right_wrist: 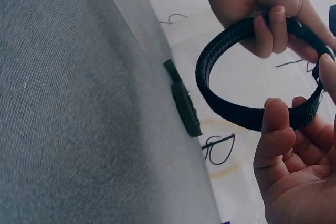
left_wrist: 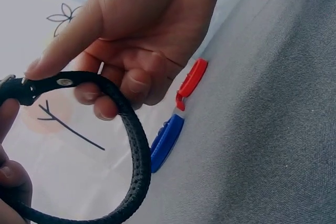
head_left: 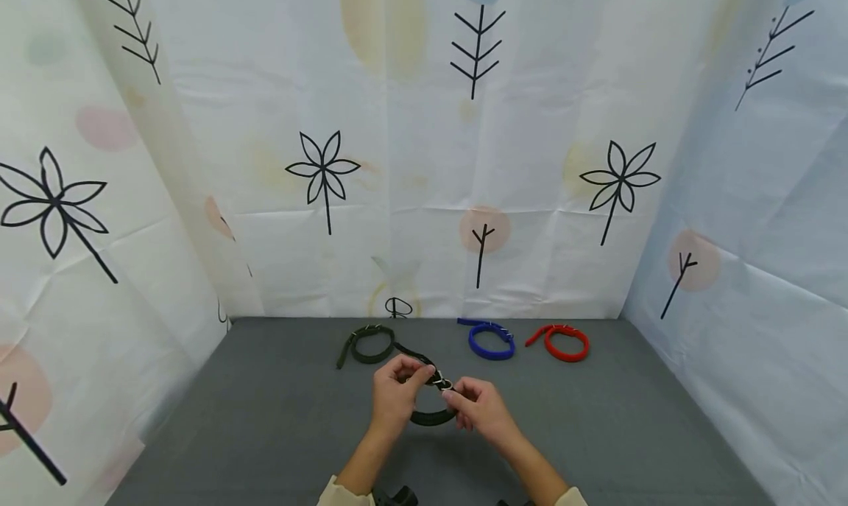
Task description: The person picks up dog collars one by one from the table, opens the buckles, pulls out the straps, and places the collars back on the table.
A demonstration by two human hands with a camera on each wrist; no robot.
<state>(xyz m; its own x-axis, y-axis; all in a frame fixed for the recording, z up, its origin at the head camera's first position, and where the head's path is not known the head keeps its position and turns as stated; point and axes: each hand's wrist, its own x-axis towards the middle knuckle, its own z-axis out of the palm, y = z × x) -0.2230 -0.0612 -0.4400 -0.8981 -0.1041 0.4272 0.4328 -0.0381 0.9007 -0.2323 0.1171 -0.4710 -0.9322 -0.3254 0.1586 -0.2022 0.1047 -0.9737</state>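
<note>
A black collar (head_left: 432,418) is bent into a loop between both hands, above the grey table, with its strap end trailing up and away from the buckle. My left hand (head_left: 394,395) pinches the strap beside the metal buckle (head_left: 442,383). On the buckle's other side, my right hand (head_left: 485,412) grips the collar between thumb and fingers. The left wrist view shows the right thumb (left_wrist: 63,51) pressing at the buckle and a metal-rimmed hole in the band. The collar's braided or stitched band (right_wrist: 231,111) runs through both hands' fingers in the right wrist view.
Along the back of the grey table (head_left: 291,432) lie a coiled dark green collar (head_left: 372,359), a blue collar (head_left: 492,354) and a red collar (head_left: 567,356). White printed cloth (head_left: 397,255) walls off the back and sides. A black object (head_left: 400,497) shows at the lower edge.
</note>
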